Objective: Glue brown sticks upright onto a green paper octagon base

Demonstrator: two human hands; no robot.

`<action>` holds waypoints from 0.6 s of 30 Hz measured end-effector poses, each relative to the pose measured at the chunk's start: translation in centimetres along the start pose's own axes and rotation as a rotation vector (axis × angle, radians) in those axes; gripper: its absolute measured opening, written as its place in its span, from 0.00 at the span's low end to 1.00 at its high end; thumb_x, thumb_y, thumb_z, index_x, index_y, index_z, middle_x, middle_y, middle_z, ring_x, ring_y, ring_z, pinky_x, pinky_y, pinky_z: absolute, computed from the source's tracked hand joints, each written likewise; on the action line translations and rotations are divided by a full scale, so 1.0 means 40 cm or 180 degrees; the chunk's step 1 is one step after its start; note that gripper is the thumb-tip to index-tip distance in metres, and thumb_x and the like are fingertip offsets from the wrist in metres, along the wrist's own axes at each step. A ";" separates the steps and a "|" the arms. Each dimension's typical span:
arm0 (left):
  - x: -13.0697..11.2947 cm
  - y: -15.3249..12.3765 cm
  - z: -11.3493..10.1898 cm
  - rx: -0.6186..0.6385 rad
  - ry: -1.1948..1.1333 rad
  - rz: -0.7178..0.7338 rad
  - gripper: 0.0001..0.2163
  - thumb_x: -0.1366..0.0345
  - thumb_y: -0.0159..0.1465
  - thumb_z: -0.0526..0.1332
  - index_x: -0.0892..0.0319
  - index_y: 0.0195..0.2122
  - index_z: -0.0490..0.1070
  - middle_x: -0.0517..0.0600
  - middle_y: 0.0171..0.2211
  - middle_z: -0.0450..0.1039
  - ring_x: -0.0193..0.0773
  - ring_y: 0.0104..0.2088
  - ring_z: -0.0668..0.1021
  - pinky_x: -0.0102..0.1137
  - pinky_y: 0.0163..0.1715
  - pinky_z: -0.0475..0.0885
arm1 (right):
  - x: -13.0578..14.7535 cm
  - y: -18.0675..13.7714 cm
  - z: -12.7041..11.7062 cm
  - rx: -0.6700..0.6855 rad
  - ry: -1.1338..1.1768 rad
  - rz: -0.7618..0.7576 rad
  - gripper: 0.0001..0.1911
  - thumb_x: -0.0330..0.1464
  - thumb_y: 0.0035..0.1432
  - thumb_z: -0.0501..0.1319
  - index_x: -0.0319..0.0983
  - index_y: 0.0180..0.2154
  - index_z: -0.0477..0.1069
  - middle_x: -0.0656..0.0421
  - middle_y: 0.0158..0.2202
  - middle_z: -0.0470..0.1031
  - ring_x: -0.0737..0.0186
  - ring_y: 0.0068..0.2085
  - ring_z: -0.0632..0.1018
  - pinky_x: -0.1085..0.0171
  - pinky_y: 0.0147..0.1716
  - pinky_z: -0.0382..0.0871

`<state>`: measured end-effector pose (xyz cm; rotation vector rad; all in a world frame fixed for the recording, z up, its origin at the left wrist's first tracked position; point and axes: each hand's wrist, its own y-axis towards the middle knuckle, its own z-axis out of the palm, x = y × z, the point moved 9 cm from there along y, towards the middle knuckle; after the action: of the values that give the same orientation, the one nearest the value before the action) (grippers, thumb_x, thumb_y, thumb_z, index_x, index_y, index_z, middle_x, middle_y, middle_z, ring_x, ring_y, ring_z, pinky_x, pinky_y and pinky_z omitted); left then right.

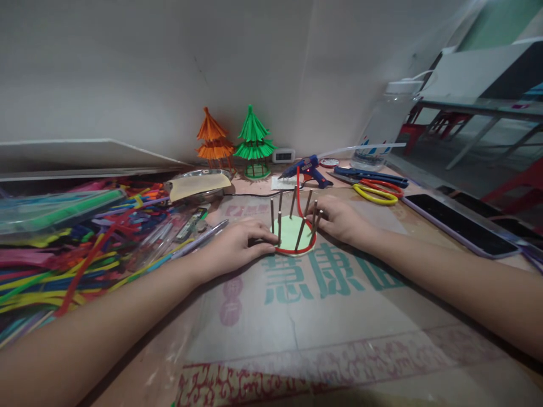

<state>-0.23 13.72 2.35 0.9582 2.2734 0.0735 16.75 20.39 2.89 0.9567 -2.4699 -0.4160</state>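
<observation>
A pale green disc lies on the table with several thin brown sticks standing up from it. Around its front and right edge runs a red pipe cleaner, whose free end rises upright behind the sticks. My left hand is closed at the disc's left edge, thumb and fingers pressed against the rim where the red strip begins. At the right edge, my right hand has its fingers bent together at the red pipe cleaner, beside the sticks. Its fingertips are partly hidden by the sticks.
Behind stand an orange model tower, a green model tower and a blue glue gun. Loose pipe cleaners crowd the left. Yellow-and-red-handled scissors, a phone and a large bottle are at right.
</observation>
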 end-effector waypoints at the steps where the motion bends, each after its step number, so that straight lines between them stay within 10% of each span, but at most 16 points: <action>1: 0.000 0.000 -0.001 -0.0055 0.0018 -0.0025 0.08 0.62 0.68 0.63 0.56 0.43 0.81 0.51 0.40 0.80 0.40 0.43 0.79 0.34 0.46 0.72 | 0.000 0.000 0.001 0.0004 0.0010 -0.0001 0.04 0.29 0.56 0.61 0.39 0.33 0.75 0.55 0.32 0.78 0.58 0.33 0.74 0.61 0.36 0.65; 18: 0.030 -0.001 0.017 -0.0159 -0.0367 -0.1010 0.08 0.61 0.64 0.61 0.56 0.35 0.80 0.49 0.38 0.82 0.41 0.39 0.81 0.34 0.43 0.73 | -0.002 -0.002 0.003 0.0020 0.0083 0.0055 0.05 0.30 0.57 0.61 0.39 0.33 0.75 0.53 0.34 0.78 0.54 0.37 0.75 0.58 0.40 0.66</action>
<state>-0.46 14.36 1.15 0.5524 2.2759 -0.0609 16.77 20.41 2.73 0.9367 -2.4558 -0.3879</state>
